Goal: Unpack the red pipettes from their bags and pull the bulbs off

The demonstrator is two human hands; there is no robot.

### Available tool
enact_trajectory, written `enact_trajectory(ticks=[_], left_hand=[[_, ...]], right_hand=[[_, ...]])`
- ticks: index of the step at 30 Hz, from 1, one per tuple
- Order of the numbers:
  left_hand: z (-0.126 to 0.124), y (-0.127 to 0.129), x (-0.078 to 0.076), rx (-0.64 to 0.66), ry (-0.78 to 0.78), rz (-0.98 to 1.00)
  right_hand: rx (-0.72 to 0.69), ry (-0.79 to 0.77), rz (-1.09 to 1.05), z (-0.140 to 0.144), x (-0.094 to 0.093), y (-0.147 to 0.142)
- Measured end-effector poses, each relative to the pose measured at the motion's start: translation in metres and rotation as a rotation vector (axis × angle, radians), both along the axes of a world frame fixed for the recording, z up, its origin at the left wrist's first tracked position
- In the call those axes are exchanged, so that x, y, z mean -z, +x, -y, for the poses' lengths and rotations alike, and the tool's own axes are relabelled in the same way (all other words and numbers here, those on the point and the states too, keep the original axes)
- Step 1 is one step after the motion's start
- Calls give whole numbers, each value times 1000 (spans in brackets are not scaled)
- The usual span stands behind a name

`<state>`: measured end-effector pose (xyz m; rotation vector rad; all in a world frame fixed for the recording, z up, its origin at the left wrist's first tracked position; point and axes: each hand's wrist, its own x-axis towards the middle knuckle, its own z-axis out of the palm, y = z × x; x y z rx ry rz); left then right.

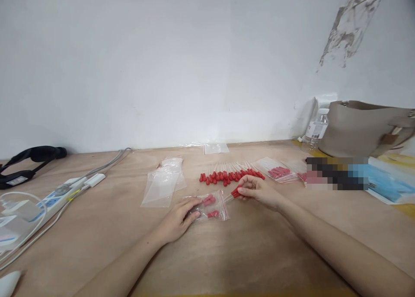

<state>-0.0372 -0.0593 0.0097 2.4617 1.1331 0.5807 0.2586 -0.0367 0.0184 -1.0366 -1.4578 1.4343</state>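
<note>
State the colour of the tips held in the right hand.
The tips in the right hand are red, seen in the head view.

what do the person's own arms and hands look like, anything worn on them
The left hand and right hand are bare, with no gloves or rings visible. The left forearm and right forearm show no sleeve, watch or bracelet; a small dark spot marks the left one.
</note>
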Motion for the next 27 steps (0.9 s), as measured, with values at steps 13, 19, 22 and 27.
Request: enact_trajectory(ticks=[13,19,22,27], left_hand=[[-2,0,1,11,14,-1],[-2,1,-1,31,23,2],[-3,1,1,34,20,7],[-3,2,0,47,0,2]], right_hand=[[429,895,723,-43,-8,5],[275,969,1027,-48,13,-12],[322,964,972,-36,11,-12],[221,874,795,-1,8,-21]])
